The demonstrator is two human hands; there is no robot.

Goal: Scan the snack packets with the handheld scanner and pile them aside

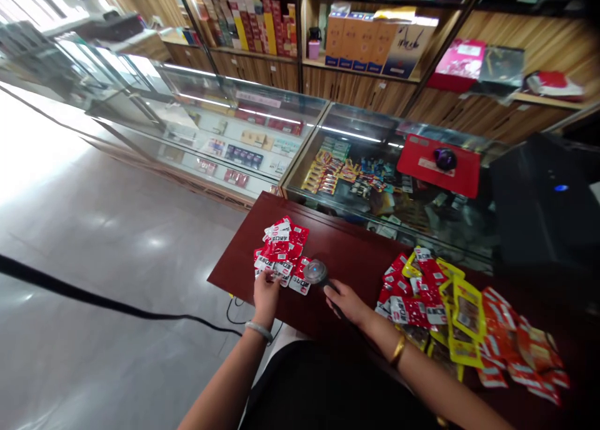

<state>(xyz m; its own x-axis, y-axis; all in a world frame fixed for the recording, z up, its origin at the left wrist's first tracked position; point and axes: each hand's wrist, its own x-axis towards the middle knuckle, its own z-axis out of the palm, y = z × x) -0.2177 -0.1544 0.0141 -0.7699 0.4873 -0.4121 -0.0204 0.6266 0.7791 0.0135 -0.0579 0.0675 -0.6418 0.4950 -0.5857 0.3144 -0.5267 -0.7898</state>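
Note:
My right hand [344, 300] is wrapped round the handle of a dark handheld barcode scanner [315, 271]. The scanner's round head is over a red-and-white snack packet [300, 285] on the dark red table. At the near edge of a pile of similar red-and-white packets [281, 249], my left hand [266, 290] has its fingers pinched on one packet; its fingertips partly cover what they grip. Closer to my right forearm lies a second heap of red-and-white packets [415, 308].
Yellow packets [469, 314] and orange packets [520, 342] lie on the table [344, 249] at right. Behind it stands a glass display case [300, 161] with a mouse [444, 159] on a red mat [412, 158]. A black machine [539, 211] stands far right.

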